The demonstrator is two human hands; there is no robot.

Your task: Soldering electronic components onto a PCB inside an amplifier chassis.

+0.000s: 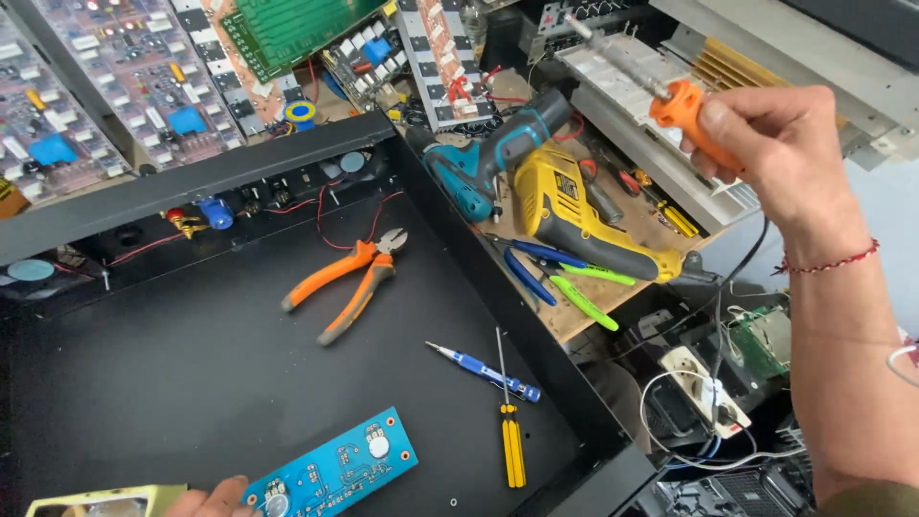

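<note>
Cluttered with drills and circuit boards, my table (613, 311) carries a black chassis tray (191, 383). My right hand (780, 153) has its grip closed tight round an orange-handled soldering iron (661, 91), raised above the drills; my left hand (211, 500) rests fingertips on a blue circuit board (335, 467) lying in the tray.

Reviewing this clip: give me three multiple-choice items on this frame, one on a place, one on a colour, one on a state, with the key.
1. Where do the orange-handled pliers lie?
A. on the black metal tray
B. on the yellow drill
C. in the left hand

2. What colour is the handle of the soldering iron in the right hand?
A. blue
B. orange
C. green

3. How is the soldering iron held?
A. lying on the tray
B. raised, tip up and away
C. tip on the blue circuit board

Key: 1 A, the pliers rest flat on the tray's black floor. 2 B, the grip above the fist is orange. 3 B, it is lifted over the bench, touching nothing.
</note>
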